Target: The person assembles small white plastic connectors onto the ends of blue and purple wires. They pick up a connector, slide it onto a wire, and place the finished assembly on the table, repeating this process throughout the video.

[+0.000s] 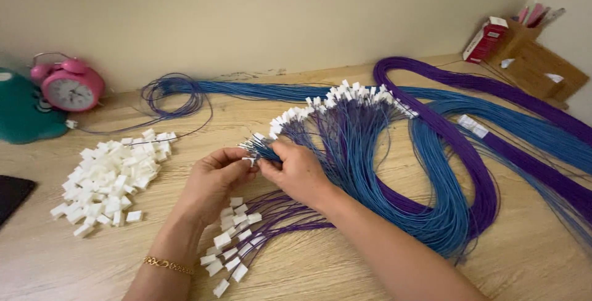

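My left hand (213,181) and right hand (296,171) meet at mid-surface, fingertips pinched together on the bare metal-tipped ends of a small bunch of blue wires (262,148); the left hand seems to press a small white connector housing (248,161) onto one tip, though the piece is mostly hidden by the fingers. Wires judged thin, limp and very light; they sag and fan out, so best taken close behind the tip, where the short length acts stiff enough to aim. Tips look fine and bendable: light pinch only. Loose pile of white housings (111,178) lies to the left on the wooden surface (382,264), apart from the hands. Purple wires with housings fitted (237,245) lie just below my hands. A fan of blue wires with housings (345,101) spreads beyond the right hand. Long blue and purple coils (468,171) to the right. Pink alarm clock (69,85) far left by the wall
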